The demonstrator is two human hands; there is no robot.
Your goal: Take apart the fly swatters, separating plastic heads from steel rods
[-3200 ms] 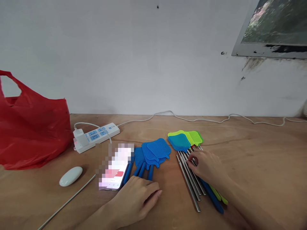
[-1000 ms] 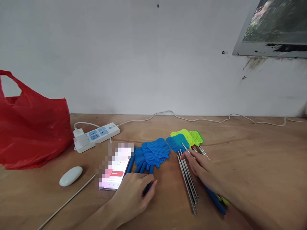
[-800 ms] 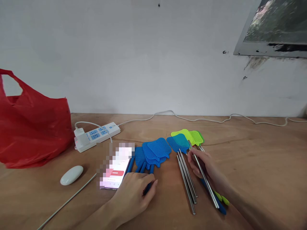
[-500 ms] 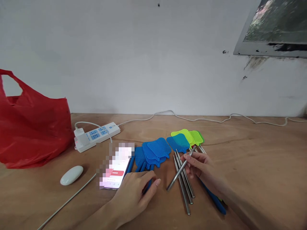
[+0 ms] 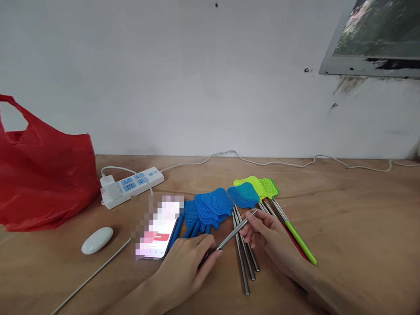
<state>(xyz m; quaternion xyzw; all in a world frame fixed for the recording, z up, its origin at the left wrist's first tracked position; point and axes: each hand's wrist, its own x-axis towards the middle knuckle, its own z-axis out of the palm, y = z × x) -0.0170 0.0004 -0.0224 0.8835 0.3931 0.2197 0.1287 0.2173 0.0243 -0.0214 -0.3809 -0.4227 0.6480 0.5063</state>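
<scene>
My right hand [image 5: 267, 234] pinches a thin steel rod [image 5: 234, 231] near its far end and holds it slanted toward my left hand [image 5: 187, 271]. The left hand's fingers curl around the rod's lower end and a blue handle beneath it. Several more steel rods [image 5: 244, 258] lie on the wooden table between my hands. A fan of blue fly-swatter heads [image 5: 210, 205] with blue handles lies just beyond the left hand. Assembled swatters with teal and green heads [image 5: 254, 189] rest beyond the right hand, one with a green handle [image 5: 300, 243].
A lit phone [image 5: 157, 232] lies left of my left hand. Farther left are a white oval device [image 5: 97, 240], a white power strip [image 5: 131, 186] with a cable and a red plastic bag [image 5: 42, 175]. A white wall rises behind the table [image 5: 361, 210].
My right hand lifted one steel rod out of the bundle and swung its lower end left to my left hand. The remaining rods shifted slightly left, uncovering a green-handled swatter.
</scene>
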